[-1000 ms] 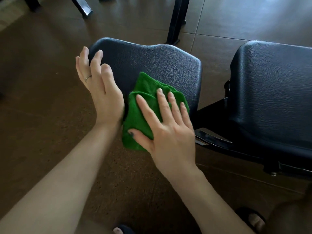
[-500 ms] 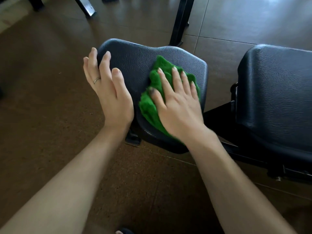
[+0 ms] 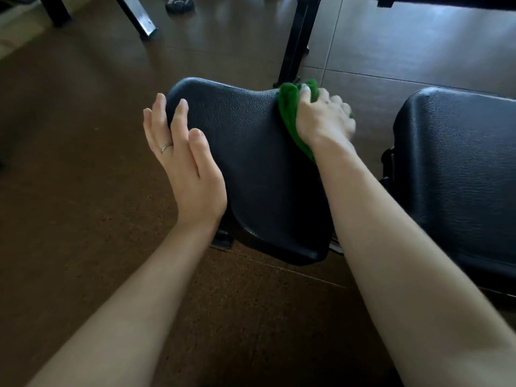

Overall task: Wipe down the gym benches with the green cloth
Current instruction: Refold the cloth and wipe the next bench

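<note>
A small black padded bench seat [image 3: 251,163] fills the middle of the head view. On its far right corner lies the bunched green cloth [image 3: 289,113], and my right hand [image 3: 325,118] grips it with fingers curled over the pad's edge; most of the cloth is hidden under the hand. My left hand [image 3: 181,157], a ring on one finger, hovers flat with straight fingers along the seat's left edge, holding nothing. A larger black pad [image 3: 460,174] stands to the right.
Black metal frame legs [image 3: 296,40] rise behind the seat, and another leg [image 3: 139,18] stands at the far left. A small dark object [image 3: 178,4] lies on the floor at the top. Brown floor [image 3: 69,163] spreads to the left and near me.
My right hand has swept the cloth from the seat's near middle to its far right corner, and its fingers have curled over the edge. The left hand has stayed beside the seat.
</note>
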